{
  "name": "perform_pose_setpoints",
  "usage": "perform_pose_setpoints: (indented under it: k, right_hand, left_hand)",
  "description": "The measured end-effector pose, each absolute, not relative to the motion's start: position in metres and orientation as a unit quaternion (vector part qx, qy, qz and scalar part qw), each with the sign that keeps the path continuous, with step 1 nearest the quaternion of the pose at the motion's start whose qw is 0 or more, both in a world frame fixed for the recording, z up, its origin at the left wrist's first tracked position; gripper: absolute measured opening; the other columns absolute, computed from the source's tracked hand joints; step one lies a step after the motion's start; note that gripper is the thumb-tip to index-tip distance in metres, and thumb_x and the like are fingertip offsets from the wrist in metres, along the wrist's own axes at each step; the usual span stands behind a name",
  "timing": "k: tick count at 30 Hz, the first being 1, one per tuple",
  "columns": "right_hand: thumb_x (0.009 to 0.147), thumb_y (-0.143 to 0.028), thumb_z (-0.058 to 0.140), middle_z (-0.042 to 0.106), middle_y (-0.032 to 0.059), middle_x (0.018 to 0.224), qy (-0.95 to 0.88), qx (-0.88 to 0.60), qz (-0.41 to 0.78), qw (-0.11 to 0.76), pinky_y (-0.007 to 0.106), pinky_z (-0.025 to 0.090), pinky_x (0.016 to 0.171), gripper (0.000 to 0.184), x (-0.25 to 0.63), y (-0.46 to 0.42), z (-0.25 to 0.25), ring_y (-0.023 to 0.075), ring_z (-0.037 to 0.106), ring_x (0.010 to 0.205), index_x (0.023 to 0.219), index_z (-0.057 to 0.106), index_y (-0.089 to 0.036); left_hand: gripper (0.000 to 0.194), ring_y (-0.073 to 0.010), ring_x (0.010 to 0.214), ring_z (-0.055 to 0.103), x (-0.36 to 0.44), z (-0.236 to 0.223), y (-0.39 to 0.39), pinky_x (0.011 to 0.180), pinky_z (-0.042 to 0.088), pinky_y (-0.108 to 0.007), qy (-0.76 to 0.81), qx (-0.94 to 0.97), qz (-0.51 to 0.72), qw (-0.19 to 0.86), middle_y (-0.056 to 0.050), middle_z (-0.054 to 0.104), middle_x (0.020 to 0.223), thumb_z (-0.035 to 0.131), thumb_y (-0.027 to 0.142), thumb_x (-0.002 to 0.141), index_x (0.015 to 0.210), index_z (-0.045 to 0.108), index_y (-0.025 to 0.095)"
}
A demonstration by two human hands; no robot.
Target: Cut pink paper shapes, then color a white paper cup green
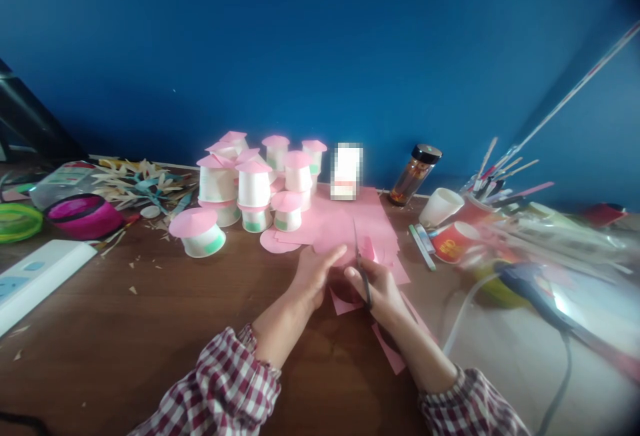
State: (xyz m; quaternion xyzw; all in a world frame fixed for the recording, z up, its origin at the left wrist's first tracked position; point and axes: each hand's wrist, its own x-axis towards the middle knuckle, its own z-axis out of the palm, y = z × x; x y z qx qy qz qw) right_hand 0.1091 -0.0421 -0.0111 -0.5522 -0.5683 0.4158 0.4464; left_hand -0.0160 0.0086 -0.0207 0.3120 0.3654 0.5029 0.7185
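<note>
My left hand (318, 273) pinches a rounded piece of pink paper (340, 231) between thumb and fingers, near the middle of the table. Black-handled scissors (367, 289) are in my right hand (381, 289), their blades pointing away from me along the paper's right edge. A small pink strip (369, 248) stands up beside the blades. Beneath my hands and beyond them lie larger pink paper sheets (373, 213), with cut pink scraps (387, 348) under my right wrist. The fingers under the paper are partly hidden.
Several paper cups with pink cone tops (254, 186) stand at the back left. A white power strip (50, 276) lies far left. Rightward are a dark-lidded bottle (415, 173), a white cup (441, 207), a red cup (456, 243) and a corded tool (535, 293).
</note>
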Motion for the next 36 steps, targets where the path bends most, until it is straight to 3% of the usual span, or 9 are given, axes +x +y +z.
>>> perform_pose_setpoints:
  k: [10, 22, 30, 36]
  right_hand:
    - [0.079, -0.049, 0.062, 0.046, -0.0045, 0.049, -0.560, -0.569, 0.408, 0.442, 0.020, 0.034, 0.041, 0.036, 0.109, -0.044, -0.011, 0.0094, 0.043, 0.044, 0.075, 0.059, -0.013]
    - [0.081, -0.043, 0.062, 0.046, -0.0042, 0.047, -0.590, -0.581, 0.369, 0.421, 0.020, 0.033, 0.040, 0.031, 0.114, -0.042, -0.016, 0.0099, 0.044, 0.043, 0.078, 0.062, -0.013]
    - [0.080, -0.041, 0.064, 0.049, -0.0034, 0.049, -0.593, -0.574, 0.368, 0.428, 0.020, 0.033, 0.041, 0.027, 0.114, -0.043, -0.016, 0.0104, 0.045, 0.045, 0.073, 0.059, -0.015]
    - [0.080, -0.044, 0.064, 0.046, -0.0047, 0.048, -0.594, -0.576, 0.362, 0.430, 0.020, 0.031, 0.041, 0.035, 0.114, -0.043, -0.021, 0.0101, 0.043, 0.044, 0.064, 0.048, -0.018]
  left_hand:
    - [0.035, -0.0259, 0.069, 0.066, -0.017, -0.024, 0.007, 0.061, 0.053, -0.036, 0.373, 0.319, 0.496, 0.716, -0.012, 0.068, 0.078, 0.078, 0.033, 0.063, 0.086, 0.065, 0.010]
    - [0.032, -0.0218, 0.064, 0.065, -0.016, -0.011, 0.006, 0.056, 0.053, -0.030, 0.401, 0.297, 0.493, 0.713, -0.010, 0.068, 0.073, 0.078, 0.028, 0.061, 0.083, 0.066, 0.009]
    - [0.029, -0.0182, 0.054, 0.063, -0.014, 0.001, 0.005, 0.053, 0.052, -0.030, 0.412, 0.275, 0.501, 0.710, -0.005, 0.064, 0.064, 0.079, 0.026, 0.060, 0.078, 0.063, 0.011]
    - [0.028, -0.0208, 0.057, 0.064, -0.015, 0.000, 0.003, 0.053, 0.052, -0.031, 0.414, 0.282, 0.495, 0.710, -0.007, 0.066, 0.064, 0.080, 0.027, 0.058, 0.075, 0.064, 0.010]
